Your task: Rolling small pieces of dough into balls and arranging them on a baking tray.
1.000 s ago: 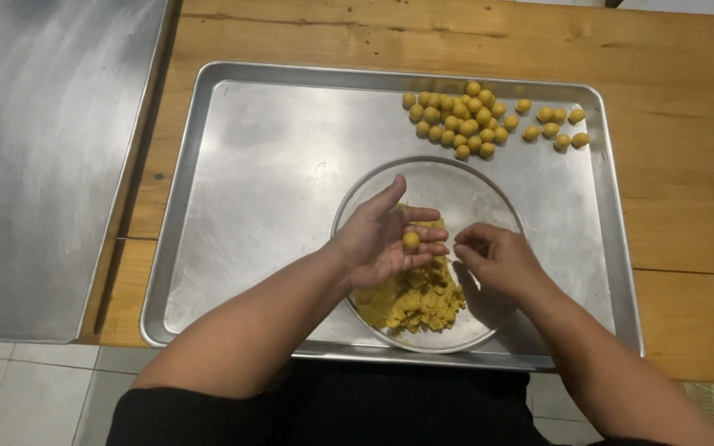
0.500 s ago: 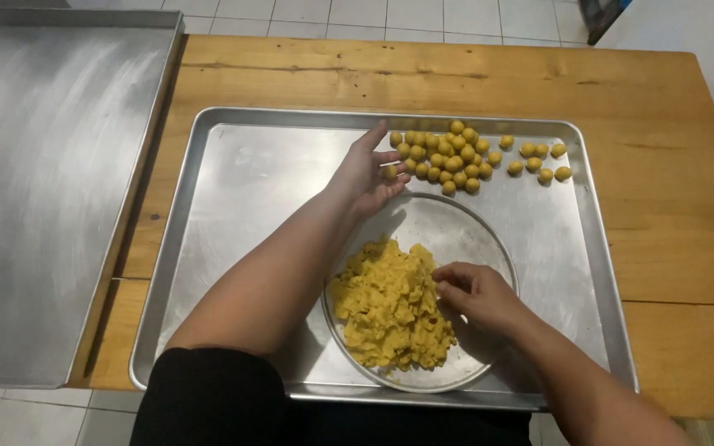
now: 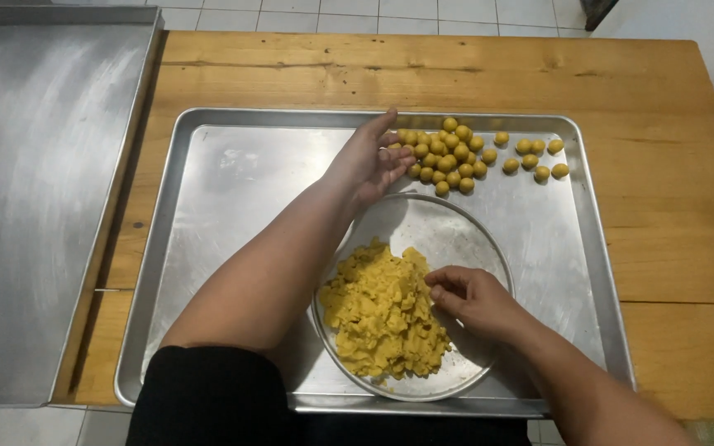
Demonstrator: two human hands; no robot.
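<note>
Left hand (image 3: pixel 369 161): has moved from over the glass bowl (image 3: pixel 464 227) to the cluster of rolled dough balls (image 3: pixel 448 157); fingers open, its ball now gone.
Right hand (image 3: pixel 473 297): stays low, fingertips pinching the yellow dough pile (image 3: pixel 382 314).
Dough: in the bowl on the metal tray (image 3: pixel 233 182).
Meaning: one more ball joins the cluster.

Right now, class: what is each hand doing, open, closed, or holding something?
Left hand: open, fingers spread beside the pile of small yellow balls, holding nothing visible.
Right hand: fingers pinched at the yellow dough in the glass bowl.
</note>
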